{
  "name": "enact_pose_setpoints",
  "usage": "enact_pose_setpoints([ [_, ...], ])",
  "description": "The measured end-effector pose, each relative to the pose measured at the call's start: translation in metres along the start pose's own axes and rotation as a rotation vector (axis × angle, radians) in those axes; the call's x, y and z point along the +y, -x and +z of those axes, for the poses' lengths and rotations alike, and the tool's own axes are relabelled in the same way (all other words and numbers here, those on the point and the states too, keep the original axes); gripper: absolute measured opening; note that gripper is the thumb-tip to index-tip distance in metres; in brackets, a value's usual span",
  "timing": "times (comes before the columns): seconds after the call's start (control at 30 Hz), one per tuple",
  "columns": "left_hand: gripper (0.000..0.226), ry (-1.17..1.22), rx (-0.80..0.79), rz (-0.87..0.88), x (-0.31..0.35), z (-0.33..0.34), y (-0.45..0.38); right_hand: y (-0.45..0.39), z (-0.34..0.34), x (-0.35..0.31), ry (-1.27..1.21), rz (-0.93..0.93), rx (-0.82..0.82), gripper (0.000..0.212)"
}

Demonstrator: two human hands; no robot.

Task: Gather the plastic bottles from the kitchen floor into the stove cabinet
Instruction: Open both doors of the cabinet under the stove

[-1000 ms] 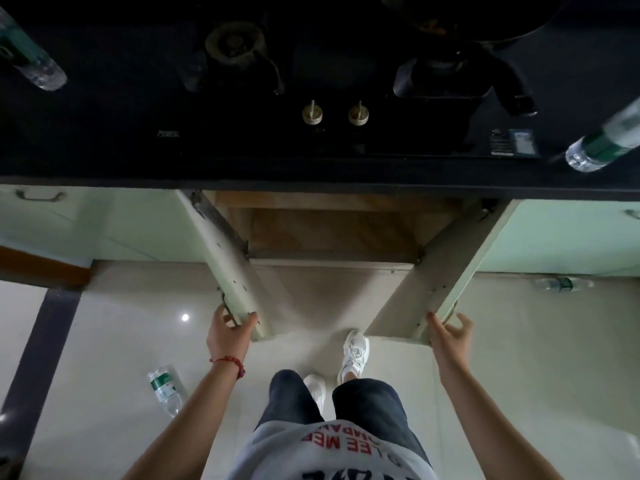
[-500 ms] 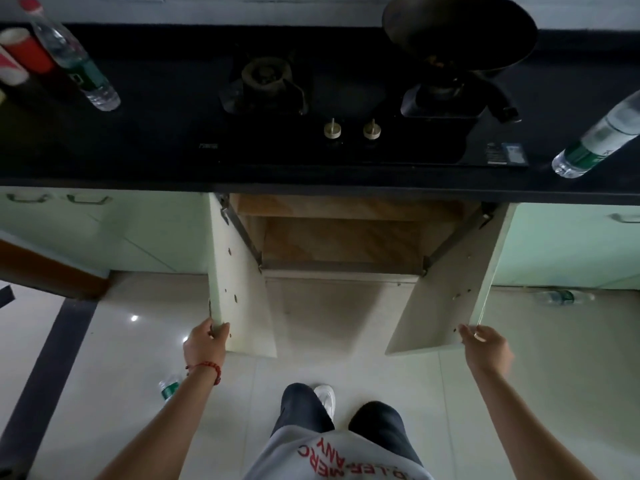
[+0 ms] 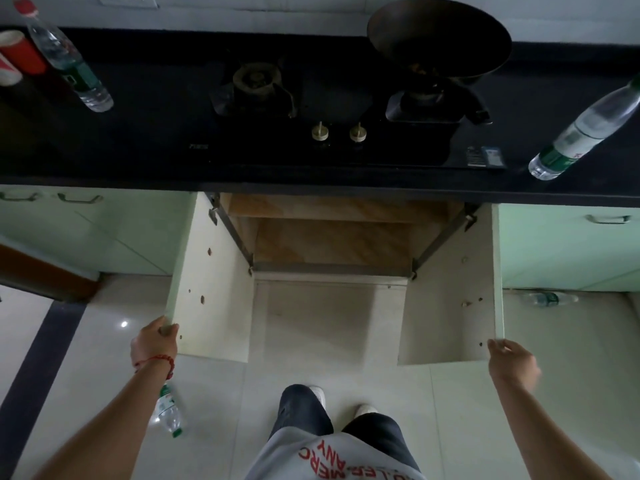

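The stove cabinet (image 3: 330, 244) under the black hob stands open, with both doors swung wide. My left hand (image 3: 156, 342) grips the outer edge of the left door (image 3: 211, 289). My right hand (image 3: 512, 358) touches the lower corner of the right door (image 3: 450, 292). One clear plastic bottle with a green label (image 3: 168, 410) lies on the floor tiles under my left forearm. Another plastic bottle (image 3: 549, 298) lies on the floor against the cabinet base at the right. The cabinet's wooden shelves look bare.
On the black counter lie two more bottles, one at the left (image 3: 65, 60) and one at the right (image 3: 585, 129). A wok (image 3: 438, 39) sits on the right burner. Red cups (image 3: 15, 57) stand far left. My feet (image 3: 363, 408) are before the cabinet.
Both hands have pulled the two cabinet doors outward, from half open to wide open. I have stepped back, so the counter and its back wall show more.
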State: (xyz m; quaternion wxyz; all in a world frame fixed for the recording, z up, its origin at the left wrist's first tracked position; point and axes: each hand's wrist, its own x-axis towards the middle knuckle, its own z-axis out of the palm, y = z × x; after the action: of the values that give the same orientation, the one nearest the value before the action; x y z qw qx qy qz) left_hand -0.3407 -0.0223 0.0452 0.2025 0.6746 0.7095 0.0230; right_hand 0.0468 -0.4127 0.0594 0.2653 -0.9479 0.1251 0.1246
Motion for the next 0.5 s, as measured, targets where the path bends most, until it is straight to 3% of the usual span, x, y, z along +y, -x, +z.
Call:
enact_pose_setpoints([
  [0.27, 0.017, -0.006, 0.047, -0.022, -0.005, -0.002, -0.005, -0.007, -0.006, 0.01, 0.029, 0.061, 0.076, 0.028],
  [0.4, 0.039, 0.057, 0.054, 0.007, 0.01, -0.002, -0.001, -0.008, -0.005, 0.019, 0.048, 0.085, 0.08, 0.03],
  [0.5, 0.051, 0.024, 0.112, 0.191, 0.028, 0.0, 0.002, -0.006, -0.003, 0.028, 0.04, 0.108, 0.063, 0.033],
])
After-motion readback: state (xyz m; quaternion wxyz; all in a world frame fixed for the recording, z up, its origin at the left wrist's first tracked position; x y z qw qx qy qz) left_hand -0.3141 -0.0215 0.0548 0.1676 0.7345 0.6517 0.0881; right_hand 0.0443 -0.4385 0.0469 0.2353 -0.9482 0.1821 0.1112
